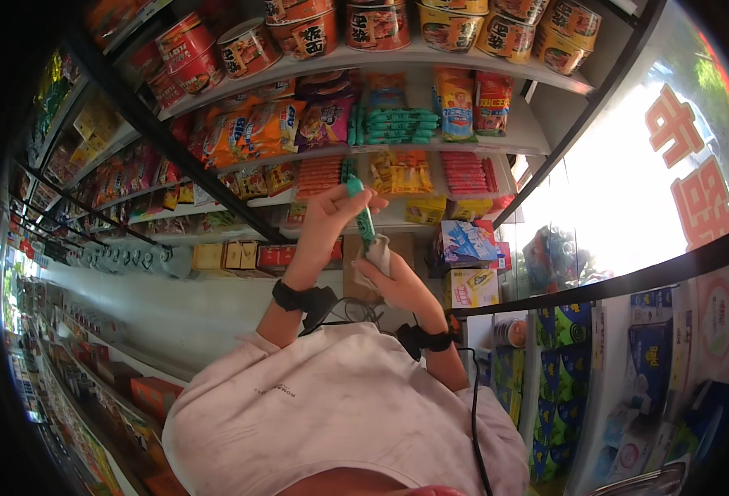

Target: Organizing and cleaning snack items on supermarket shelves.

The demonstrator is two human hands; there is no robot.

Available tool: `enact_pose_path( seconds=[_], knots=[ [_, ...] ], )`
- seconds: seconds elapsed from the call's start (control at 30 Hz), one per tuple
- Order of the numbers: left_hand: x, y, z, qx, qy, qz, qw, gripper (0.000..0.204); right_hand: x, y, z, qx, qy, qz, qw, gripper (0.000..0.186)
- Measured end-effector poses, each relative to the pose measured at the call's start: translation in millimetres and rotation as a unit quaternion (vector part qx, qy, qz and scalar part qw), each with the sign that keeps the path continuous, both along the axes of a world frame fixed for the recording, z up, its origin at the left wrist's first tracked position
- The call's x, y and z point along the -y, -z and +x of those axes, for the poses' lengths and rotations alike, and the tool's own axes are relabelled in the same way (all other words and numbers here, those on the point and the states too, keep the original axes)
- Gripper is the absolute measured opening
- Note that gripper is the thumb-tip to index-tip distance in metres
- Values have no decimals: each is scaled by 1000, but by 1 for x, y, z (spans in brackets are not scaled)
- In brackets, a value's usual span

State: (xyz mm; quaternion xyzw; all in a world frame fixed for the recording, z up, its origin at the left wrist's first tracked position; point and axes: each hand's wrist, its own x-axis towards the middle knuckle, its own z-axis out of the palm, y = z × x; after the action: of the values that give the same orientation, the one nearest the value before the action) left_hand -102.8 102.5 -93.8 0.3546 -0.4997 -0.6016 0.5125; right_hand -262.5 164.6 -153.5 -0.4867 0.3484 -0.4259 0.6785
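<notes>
My left hand (325, 221) pinches the upper end of a slim green-wrapped stick, which looks like a packaged sausage (365, 221), and holds it upright before the shelves. My right hand (404, 286) is closed on a pale cloth (379, 256), which is wrapped around or pressed against the stick's lower end. Behind them, similar green sticks (401, 124) lie stacked on a shelf. Below those are red-wrapped sticks (318, 176), yellow packets (401, 172) and pink-wrapped sticks (466, 172).
Instant noodle tubs (378, 28) line the top shelf, with orange snack bags (253, 131) beneath. Boxes (468, 245) are stacked at the right, near a bright window. Another shelf (600, 364) with green and blue packs stands at lower right. A black cable (474, 413) hangs by my right arm.
</notes>
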Motion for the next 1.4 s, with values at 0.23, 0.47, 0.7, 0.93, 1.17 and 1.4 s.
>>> enact_pose_path(
  seconds=[0.23,0.47,0.7,0.93,1.17,1.4],
  knots=[
    [-2,9,-2,309,-10,-137,941,27,18,3,16,-78,138,-131,979,19],
    [-6,12,26,219,158,-30,962,49,36,4,35,106,285,-37,952,24],
    [4,28,65,89,228,40,969,65,38,-35,76,23,359,-99,928,31],
    [19,68,93,58,254,82,962,36,60,-47,79,205,361,-51,908,34],
    [18,54,88,95,224,-44,969,20,58,-44,89,180,368,-39,911,31],
    [27,55,81,87,283,81,952,20,72,-48,67,211,387,-51,896,34]
  ],
)
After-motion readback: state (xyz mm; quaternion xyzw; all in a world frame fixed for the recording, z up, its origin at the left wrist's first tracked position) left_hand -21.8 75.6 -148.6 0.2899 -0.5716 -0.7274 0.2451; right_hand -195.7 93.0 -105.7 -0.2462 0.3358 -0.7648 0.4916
